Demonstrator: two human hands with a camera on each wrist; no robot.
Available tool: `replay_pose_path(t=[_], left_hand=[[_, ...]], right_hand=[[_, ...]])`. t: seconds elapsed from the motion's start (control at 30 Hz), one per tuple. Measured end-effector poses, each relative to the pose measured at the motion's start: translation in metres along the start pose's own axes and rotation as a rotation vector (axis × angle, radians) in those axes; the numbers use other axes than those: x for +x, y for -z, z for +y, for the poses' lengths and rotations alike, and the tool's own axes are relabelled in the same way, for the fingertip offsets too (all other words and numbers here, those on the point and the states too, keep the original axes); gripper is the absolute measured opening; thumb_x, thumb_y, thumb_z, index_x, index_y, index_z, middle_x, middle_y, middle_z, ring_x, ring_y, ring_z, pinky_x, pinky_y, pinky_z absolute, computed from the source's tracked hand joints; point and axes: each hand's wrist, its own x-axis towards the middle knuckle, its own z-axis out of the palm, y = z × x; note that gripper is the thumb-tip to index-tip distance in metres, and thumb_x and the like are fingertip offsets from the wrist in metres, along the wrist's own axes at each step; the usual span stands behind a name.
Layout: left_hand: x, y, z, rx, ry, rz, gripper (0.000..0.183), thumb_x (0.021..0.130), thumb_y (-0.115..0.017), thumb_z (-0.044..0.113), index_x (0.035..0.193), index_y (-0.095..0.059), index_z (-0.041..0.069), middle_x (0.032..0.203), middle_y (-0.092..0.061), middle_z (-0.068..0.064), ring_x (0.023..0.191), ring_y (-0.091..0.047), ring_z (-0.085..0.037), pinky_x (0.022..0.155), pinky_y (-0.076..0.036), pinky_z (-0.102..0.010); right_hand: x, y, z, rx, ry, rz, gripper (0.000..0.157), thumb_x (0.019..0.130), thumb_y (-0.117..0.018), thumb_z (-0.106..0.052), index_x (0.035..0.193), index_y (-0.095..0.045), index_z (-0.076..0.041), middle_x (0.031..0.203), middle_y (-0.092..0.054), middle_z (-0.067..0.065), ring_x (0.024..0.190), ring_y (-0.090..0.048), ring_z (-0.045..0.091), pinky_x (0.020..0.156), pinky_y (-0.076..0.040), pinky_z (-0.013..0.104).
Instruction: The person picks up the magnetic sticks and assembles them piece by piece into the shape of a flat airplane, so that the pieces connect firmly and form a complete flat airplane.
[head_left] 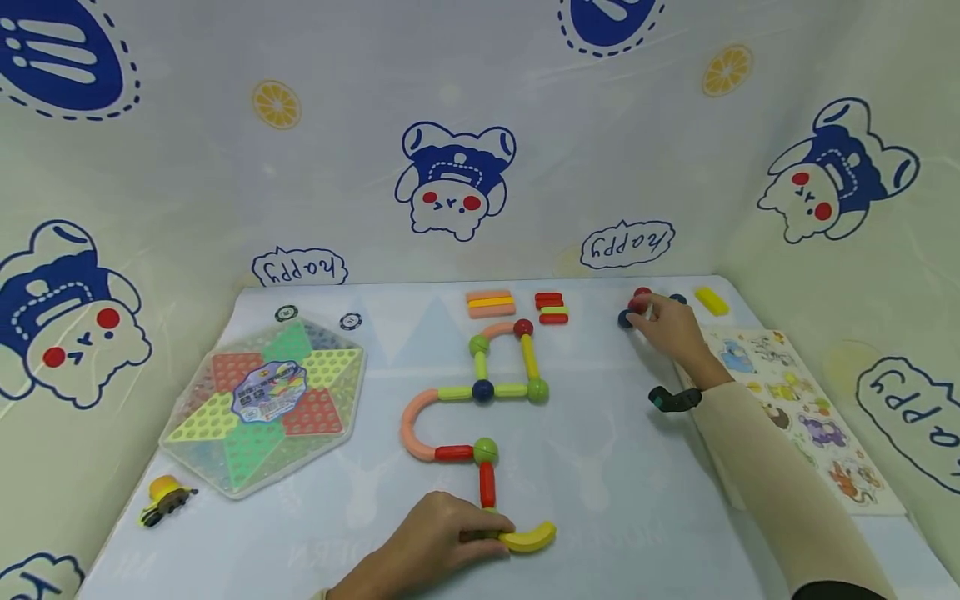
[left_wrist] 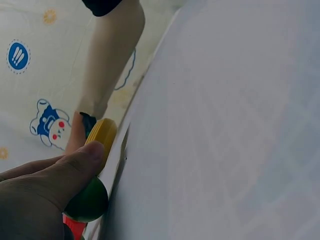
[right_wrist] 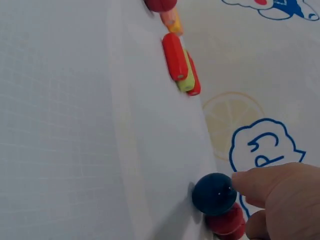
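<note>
At the front of the table my left hand point(head_left: 442, 533) pinches a yellow curved stick point(head_left: 531, 537) by its left end. In the left wrist view the thumb lies over the yellow stick point(left_wrist: 101, 137), with a green ball point(left_wrist: 89, 200) just below it. A red stick point(head_left: 487, 483) runs from these fingers up to a green ball point(head_left: 486, 451). My right hand point(head_left: 671, 329) is at the far right, fingertips against a dark blue ball point(right_wrist: 215, 194). Beside that ball sits a red ball point(right_wrist: 227, 223). Whether the fingers grip either ball is unclear.
Joined sticks and balls, with a salmon curve point(head_left: 411, 425), form a winding figure mid-table. Short salmon sticks point(head_left: 491, 311) and red sticks point(head_left: 551, 318) lie behind it. A hexagonal box point(head_left: 262, 408) is at left, a sticker sheet point(head_left: 802, 417) at right, a yellow block point(head_left: 711, 301) beyond.
</note>
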Motion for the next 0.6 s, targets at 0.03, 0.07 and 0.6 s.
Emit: replay_pose_path(t=[0.03, 0.07, 0.6], left_hand=[[0.0, 0.0, 0.0, 0.003, -0.007, 0.002, 0.024, 0.085, -0.069, 0.027, 0.108, -0.07, 0.021, 0.096, -0.066, 0.019, 0.077, -0.055, 0.015, 0.064, -0.042, -0.006], [0.0, 0.0, 0.0, 0.004, -0.011, 0.002, 0.025, 0.085, -0.069, 0.027, 0.108, -0.07, 0.021, 0.096, -0.065, 0.019, 0.077, -0.054, 0.015, 0.064, -0.042, -0.006], [0.0, 0.001, 0.001, -0.019, 0.02, -0.016, 0.025, 0.086, -0.067, 0.028, 0.11, -0.07, 0.021, 0.097, -0.065, 0.02, 0.081, -0.055, 0.015, 0.066, -0.044, -0.008]], right_hand=[[0.002, 0.0, 0.002, -0.006, -0.014, -0.01, 0.051, 0.09, -0.062, -0.035, 0.131, -0.052, -0.008, 0.07, -0.046, 0.01, 0.057, -0.045, 0.025, 0.047, -0.035, 0.03], [0.002, -0.001, 0.003, -0.01, -0.024, -0.018, 0.051, 0.09, -0.062, -0.036, 0.131, -0.052, -0.008, 0.071, -0.046, 0.011, 0.059, -0.045, 0.025, 0.047, -0.036, 0.03], [0.007, -0.015, 0.013, 0.013, -0.1, -0.086, 0.062, 0.083, -0.065, -0.049, 0.13, -0.053, -0.01, 0.092, -0.053, 0.013, 0.079, -0.047, 0.027, 0.055, -0.041, 0.032]])
